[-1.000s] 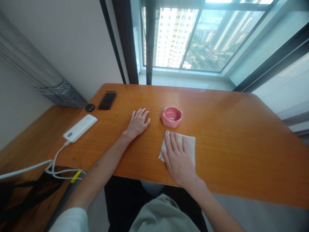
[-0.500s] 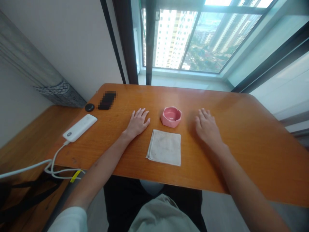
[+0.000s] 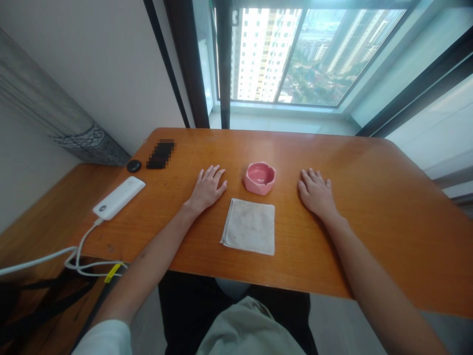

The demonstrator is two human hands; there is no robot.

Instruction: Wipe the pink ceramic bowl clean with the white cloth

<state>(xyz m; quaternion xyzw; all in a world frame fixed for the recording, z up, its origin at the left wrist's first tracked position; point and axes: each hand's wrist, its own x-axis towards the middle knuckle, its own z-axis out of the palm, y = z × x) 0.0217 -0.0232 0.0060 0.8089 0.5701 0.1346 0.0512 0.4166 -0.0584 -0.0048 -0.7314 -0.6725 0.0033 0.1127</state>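
Note:
A pink ashtray stands in the middle of the orange wooden table. In front of it lies a folded, slightly soiled white cloth. My left hand rests flat on the table to the left of the ashtray, fingers apart, holding nothing. My right hand lies flat on the table to the right of the ashtray, palm down and empty. Both hands are clear of the cloth.
A white power bank with a white cable lies at the table's left edge. Behind it are a small black round object and a blurred dark item. A large window is beyond the table.
My right hand let go of the cloth, swung right and came down flat beside the ashtray. The cloth shifted slightly left. My left hand stayed put.

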